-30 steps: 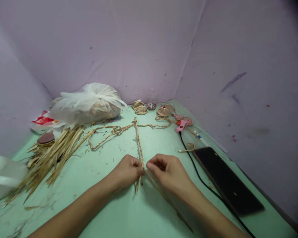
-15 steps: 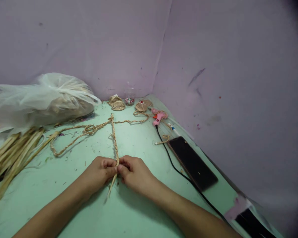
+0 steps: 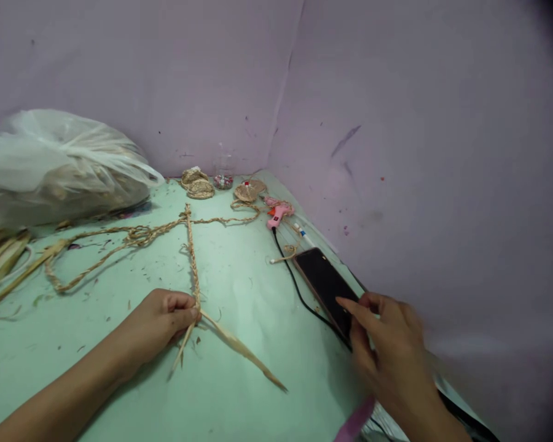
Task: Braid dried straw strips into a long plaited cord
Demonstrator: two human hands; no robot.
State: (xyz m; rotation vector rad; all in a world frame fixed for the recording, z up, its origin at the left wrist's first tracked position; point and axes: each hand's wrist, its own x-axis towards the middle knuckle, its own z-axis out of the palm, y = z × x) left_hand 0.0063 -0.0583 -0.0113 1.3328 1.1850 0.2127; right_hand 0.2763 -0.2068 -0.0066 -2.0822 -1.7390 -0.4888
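Observation:
My left hand point(image 3: 168, 319) pinches the lower end of a braided straw-coloured cord point(image 3: 192, 258), thumb against forefinger. Below the pinch the fibre is unbraided: a thin strand point(image 3: 180, 355) hangs toward me and a wider strip point(image 3: 239, 347) lies out to the right. Over on the right, my right hand point(image 3: 391, 344) is above the near end of a dark smartphone point(image 3: 325, 282), slightly blurred, its fingers apart and nothing visible in them. Whether it touches the phone I cannot tell.
A knotted plastic bag point(image 3: 69, 172) and dry fibre strips point(image 3: 0, 264) are at left. Looped braided cord point(image 3: 142, 234) crosses the green table point(image 3: 239, 264). Behind are woven pieces point(image 3: 198, 185), a bead jar point(image 3: 223, 179) and a pink glue gun point(image 3: 279, 215) with a black cable point(image 3: 299, 290).
My right hand has left the braid and moved right, over the phone. A fibre strip now lies out to the right of the braid. My left hand keeps its pinch; the view has turned right.

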